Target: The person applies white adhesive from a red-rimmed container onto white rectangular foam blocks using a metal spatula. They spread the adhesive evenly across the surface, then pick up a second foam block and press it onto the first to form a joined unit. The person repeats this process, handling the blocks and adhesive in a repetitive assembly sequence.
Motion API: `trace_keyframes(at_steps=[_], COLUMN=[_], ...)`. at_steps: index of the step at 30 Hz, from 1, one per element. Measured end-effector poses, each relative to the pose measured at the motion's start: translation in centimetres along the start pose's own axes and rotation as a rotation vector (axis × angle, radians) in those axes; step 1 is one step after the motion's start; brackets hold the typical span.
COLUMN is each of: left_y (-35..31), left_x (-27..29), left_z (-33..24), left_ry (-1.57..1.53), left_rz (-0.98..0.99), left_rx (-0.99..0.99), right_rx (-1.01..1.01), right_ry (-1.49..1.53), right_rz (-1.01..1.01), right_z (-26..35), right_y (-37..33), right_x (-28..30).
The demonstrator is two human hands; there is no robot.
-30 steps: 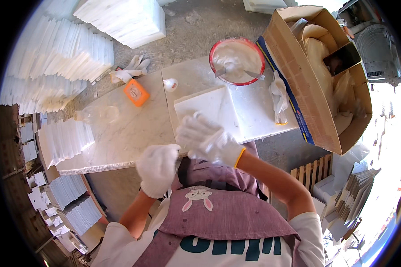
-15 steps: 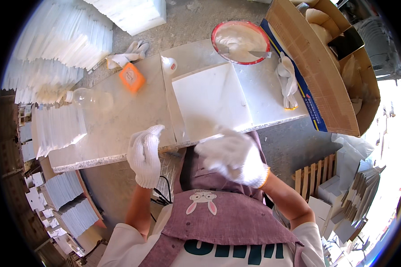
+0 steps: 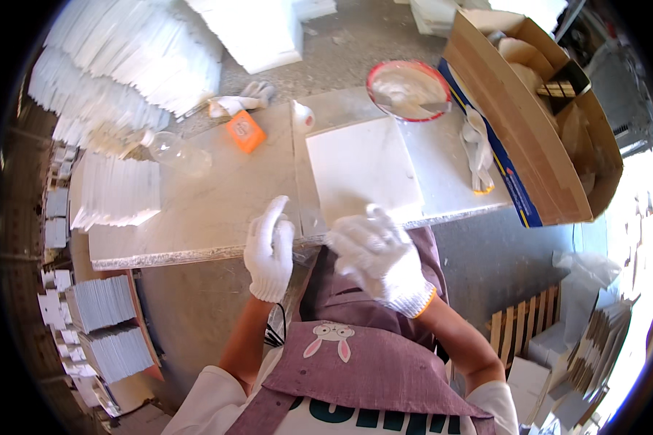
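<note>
Both my hands wear white knitted gloves. My left hand is raised by the table's near edge with its fingers stretched out and nothing in it. To its right, my right hand hovers at the same edge, fingers apart and a little bent, also holding nothing. Just beyond it a square white panel lies flat on the pale table. A red-rimmed basin of white paste stands behind the panel, with a flat blade across its near rim. A small white rounded item sits at the panel's far left.
An orange packet, a clear bottle and a stack of thin white sheets are on the left. Loose gloves lie beside a large cardboard box on the right. Tall white stacks stand behind; a wooden pallet is lower right.
My left hand has shifted right, nearer the right hand. My right hand, blurred before, shows its fingers more clearly. The table and its things appear shifted as the view has moved.
</note>
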State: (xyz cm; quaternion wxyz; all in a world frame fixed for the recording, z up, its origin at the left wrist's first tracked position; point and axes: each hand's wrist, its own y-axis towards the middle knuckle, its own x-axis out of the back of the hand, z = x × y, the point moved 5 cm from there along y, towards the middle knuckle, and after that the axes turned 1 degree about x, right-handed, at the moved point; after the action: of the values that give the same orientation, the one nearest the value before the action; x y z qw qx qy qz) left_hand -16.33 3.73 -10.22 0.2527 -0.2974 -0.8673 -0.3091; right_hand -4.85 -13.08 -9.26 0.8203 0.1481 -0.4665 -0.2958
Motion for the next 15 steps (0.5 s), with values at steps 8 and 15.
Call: trace_keyframes(at_steps=[8, 15], left_y=[1.8, 5.2], left_x=[-1.5, -6.9], left_z=[-2.6, -7.2], left_ry=[0.017, 0.198], left_rz=[0.009, 0.393], left_rx=[-0.189, -0.618], right_rx=[0.009, -0.01], right_ry=[-0.071, 0.263], right_rz=[0.124, 0.12], right_z=[0.6, 1.3], right_y=[-1.3, -3.1], right_x=[0.0, -0.6])
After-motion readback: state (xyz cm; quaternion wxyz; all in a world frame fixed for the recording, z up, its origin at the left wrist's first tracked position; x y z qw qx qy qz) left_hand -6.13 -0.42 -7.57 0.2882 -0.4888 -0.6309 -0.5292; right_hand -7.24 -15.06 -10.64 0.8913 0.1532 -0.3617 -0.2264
